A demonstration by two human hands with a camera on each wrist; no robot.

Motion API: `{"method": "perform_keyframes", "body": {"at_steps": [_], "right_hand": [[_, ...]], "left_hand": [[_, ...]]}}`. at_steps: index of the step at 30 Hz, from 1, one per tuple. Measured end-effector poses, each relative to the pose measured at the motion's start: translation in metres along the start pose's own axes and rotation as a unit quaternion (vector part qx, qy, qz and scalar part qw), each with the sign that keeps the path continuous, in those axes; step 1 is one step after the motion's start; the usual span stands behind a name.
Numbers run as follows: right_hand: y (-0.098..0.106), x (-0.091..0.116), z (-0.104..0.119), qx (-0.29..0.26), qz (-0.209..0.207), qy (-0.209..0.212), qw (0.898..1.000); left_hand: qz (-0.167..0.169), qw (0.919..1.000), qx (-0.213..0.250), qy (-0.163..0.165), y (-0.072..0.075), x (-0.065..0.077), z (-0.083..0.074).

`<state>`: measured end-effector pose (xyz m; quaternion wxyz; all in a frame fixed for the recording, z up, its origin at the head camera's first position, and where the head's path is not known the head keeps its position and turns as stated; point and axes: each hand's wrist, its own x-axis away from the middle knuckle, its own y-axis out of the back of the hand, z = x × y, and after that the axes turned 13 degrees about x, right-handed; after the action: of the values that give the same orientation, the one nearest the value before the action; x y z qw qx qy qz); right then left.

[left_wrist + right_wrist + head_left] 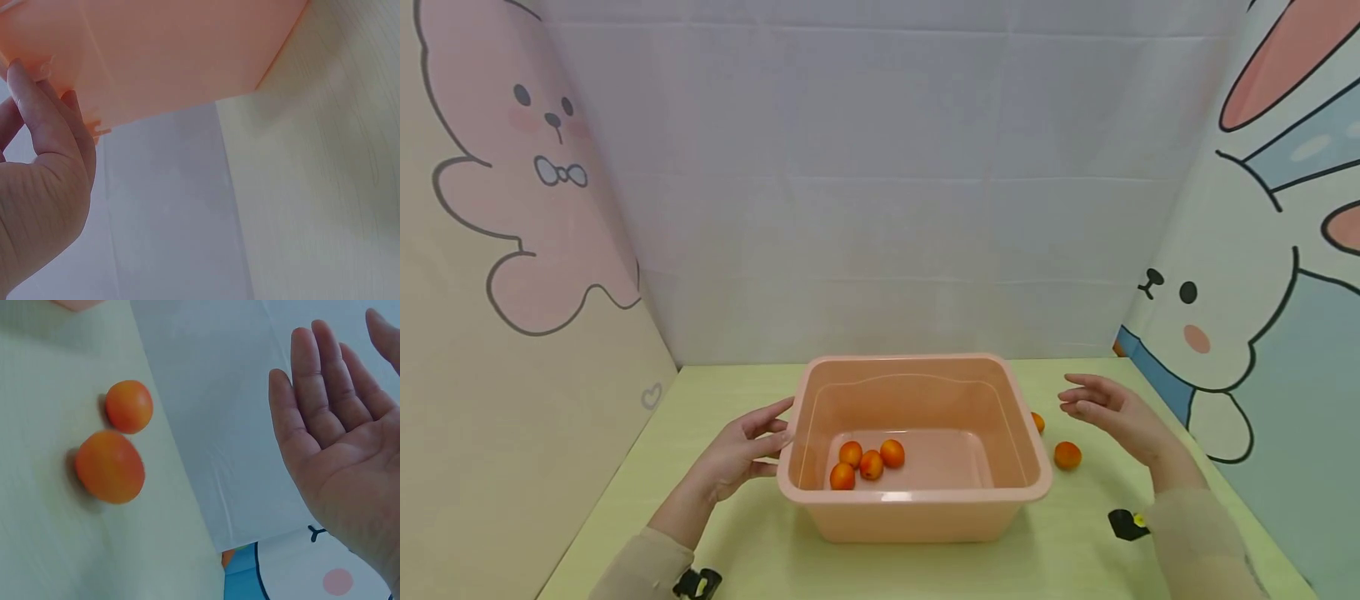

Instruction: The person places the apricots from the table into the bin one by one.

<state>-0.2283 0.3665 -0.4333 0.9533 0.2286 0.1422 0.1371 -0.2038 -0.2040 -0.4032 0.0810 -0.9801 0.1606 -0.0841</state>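
Note:
A pink plastic basin [917, 518] stands on the table, with several small round orange-red fruits [872, 465] grouped at the left of its floor. My left hand [733, 454] is at the basin's left side, its loosely extended fingers touching the wall just under the rim; the left wrist view shows the thumb [40, 112] against the pink plastic. Over the table to the right, my right hand [1112, 412] hovers with nothing in it, palm and fingers spread in the right wrist view. Below it lie two more fruits, a nearer one [1067, 456] and another [1037, 422] partly hidden by the basin.
The light wood-grain table [752, 558] meets a white sheet [880, 192] at the back. Side panels carry a pink bear drawing [561, 225] on the left and a white rabbit drawing [1232, 292] on the right. Each wrist wears a small black device [1127, 525].

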Motion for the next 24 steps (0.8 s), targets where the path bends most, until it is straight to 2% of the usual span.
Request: {"method": "perform_keyframes", "body": {"at_steps": [8, 16, 24], "right_hand": [[-0.006, 0.016, -0.030, -0.013, -0.006, -0.033, 0.999], [-0.012, 0.022, -0.039, 0.070, -0.019, -0.093, 0.993], [-0.019, 0.023, -0.056, 0.117, 0.008, -0.117, 0.986]], "left_hand": [[-0.009, 1.0000, -0.001, 0.003, 0.000, -0.001, 0.003], [-0.011, 0.9999, -0.003, 0.004, 0.000, -0.001, 0.003], [-0.009, 1.0000, -0.004, 0.000, -0.001, 0.000, 0.002]]}}
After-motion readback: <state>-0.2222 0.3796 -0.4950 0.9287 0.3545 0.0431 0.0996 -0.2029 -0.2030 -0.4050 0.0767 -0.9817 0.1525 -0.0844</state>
